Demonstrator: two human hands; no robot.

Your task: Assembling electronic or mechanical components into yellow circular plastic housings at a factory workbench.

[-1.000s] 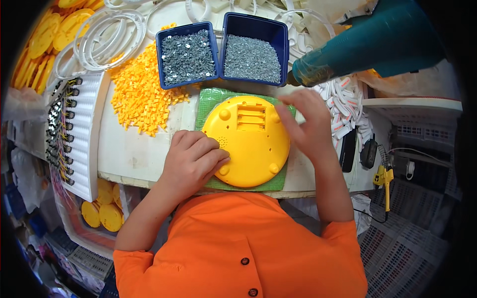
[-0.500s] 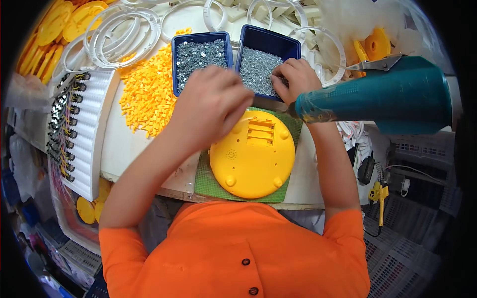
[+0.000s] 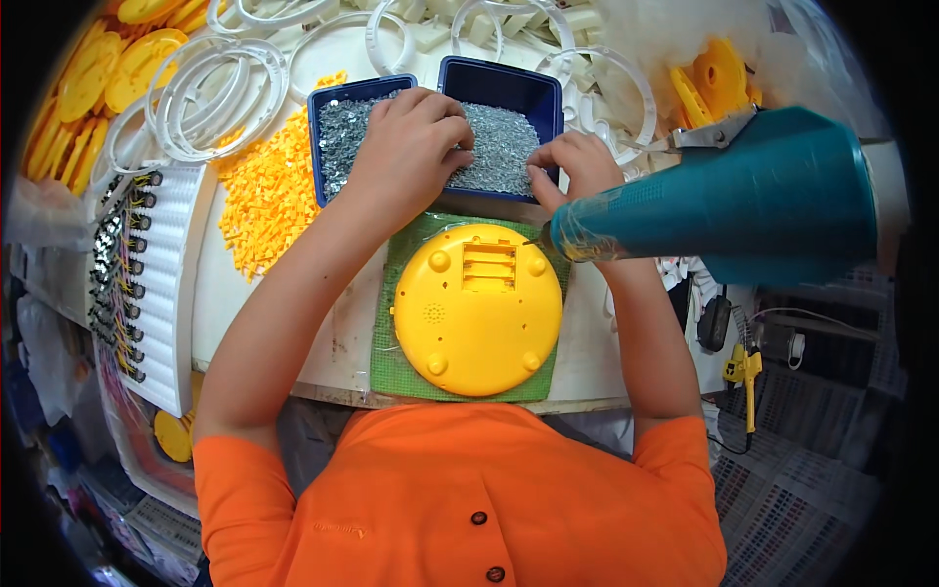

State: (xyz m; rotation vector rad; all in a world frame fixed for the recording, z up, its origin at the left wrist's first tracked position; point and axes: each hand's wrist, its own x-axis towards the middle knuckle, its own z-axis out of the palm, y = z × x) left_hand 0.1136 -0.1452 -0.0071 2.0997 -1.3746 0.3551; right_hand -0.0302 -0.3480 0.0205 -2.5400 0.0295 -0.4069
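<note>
My left hand reaches over the adjoining walls of two blue bins, its fingers curled and the thumb near the index finger. Under and beside it are the left bin, full of dark shiny metal bits, and the right bin, holding small silvery metal pieces. At the right bin's near right corner is my right hand, thumb and index fingertips close together; anything between them is too small to make out. A teal powered screwdriver partly covers that wrist. A round yellow plastic housing with a battery compartment lies below the bins.
Under the housing is a green mat. A heap of small yellow parts lies left of the bins, beside a white foam tray edged with wired components. White rings and yellow discs are piled behind. A yellow tool hangs at right.
My left hand has moved away from above the yellow housing to the bins. My right hand has drawn back from the metal pieces toward the bin's near right corner. The whole view has shifted slightly.
</note>
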